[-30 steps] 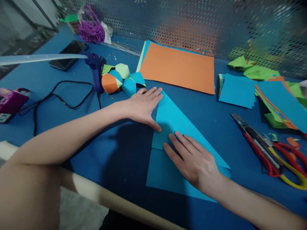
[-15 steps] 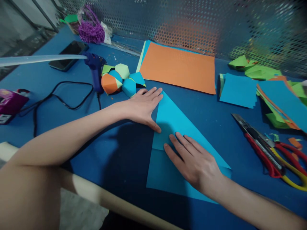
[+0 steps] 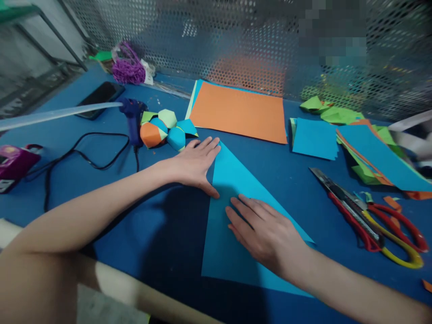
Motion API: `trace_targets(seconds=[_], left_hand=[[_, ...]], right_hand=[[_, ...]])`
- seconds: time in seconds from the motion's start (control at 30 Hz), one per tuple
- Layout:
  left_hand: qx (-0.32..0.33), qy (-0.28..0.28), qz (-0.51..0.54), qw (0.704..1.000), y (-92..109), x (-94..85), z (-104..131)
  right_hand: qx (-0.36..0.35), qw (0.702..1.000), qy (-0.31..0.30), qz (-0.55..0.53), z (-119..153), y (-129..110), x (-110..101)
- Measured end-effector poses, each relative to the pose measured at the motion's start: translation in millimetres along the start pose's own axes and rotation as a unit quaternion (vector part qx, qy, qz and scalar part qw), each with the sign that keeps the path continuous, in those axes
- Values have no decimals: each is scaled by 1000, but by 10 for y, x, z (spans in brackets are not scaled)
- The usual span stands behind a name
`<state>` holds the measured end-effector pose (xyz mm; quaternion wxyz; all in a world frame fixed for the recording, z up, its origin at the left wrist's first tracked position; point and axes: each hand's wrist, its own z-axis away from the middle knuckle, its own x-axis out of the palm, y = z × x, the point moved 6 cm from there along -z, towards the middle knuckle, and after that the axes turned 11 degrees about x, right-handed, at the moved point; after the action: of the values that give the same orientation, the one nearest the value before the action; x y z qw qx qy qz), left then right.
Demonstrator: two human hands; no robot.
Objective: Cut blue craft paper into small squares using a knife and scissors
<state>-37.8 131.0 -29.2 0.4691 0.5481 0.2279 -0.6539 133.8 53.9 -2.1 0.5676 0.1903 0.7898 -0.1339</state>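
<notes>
A blue paper sheet with a slanting right edge lies on the blue table, its narrow top corner pointing away from me. My left hand rests flat with fingers spread at that top corner and along the left edge. Over the middle of the sheet, my right hand has its fingers stretched out, with the palm facing down. Neither hand grips anything. Folded paper shapes in orange, blue and pale green sit just beyond my left hand.
Behind lies an orange sheet stack. To the right are blue squares, paper strips, a cutter and scissors. At left are a glue gun, its cord, a phone and a purple box.
The view has shifted, so things on the table appear lower and more to the left. My right hand has moved slightly over the sheet; the crease line seen beside it before no longer shows.
</notes>
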Motion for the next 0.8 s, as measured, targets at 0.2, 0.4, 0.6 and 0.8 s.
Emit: trace_targets(seconds=[0.2,0.4,0.6,0.8], left_hand=[[3,15,-27,1000,-8,11,3],[0,19,-28,999,0,-6,16],[-3,20,-14,1000,-1,-4,6],[1,17,-13,1000,-9,-1,13]], right_hand=[[-11,1000,26,-8,-325,-24,30],[107,976,-79,-172,-459,68,475],[153,979,-85,-103,-173,265,546],[207,974,-90,-27,165,531,453]])
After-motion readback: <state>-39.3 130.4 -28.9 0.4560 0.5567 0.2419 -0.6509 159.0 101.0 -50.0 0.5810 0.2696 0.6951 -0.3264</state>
